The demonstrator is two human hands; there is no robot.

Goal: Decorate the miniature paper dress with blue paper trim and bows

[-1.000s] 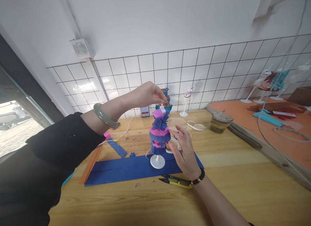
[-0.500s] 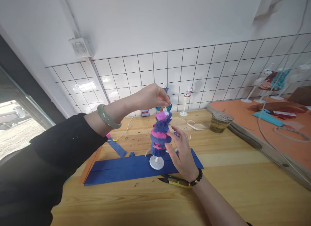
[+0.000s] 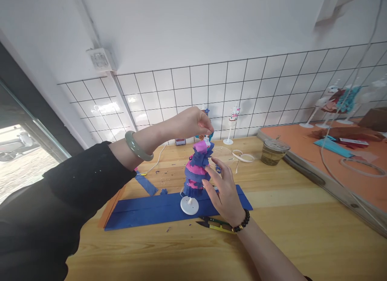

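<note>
A small white figurine wears a layered dress of blue and pink paper. It stands on a stick with a round white base, leaning so its top is to the right. My left hand, a green bangle at the wrist, pinches the tip of the figurine's head from above. On the dress's right side, my right hand has its fingers spread and slightly curled; its fingertips lie at the dress's edge, and I cannot tell whether they press on it. Beneath the base lies a long blue paper strip.
Yellow-handled thread snips lie in front of the strip. A lidded cup of liquid stands at right. Behind are another figurine on a stand and a curled pale ribbon. An orange sheet covers the right side.
The figurine has tilted, its base swinging a little left. My left hand has shifted slightly right and down with the head; my right hand has moved slightly left.
</note>
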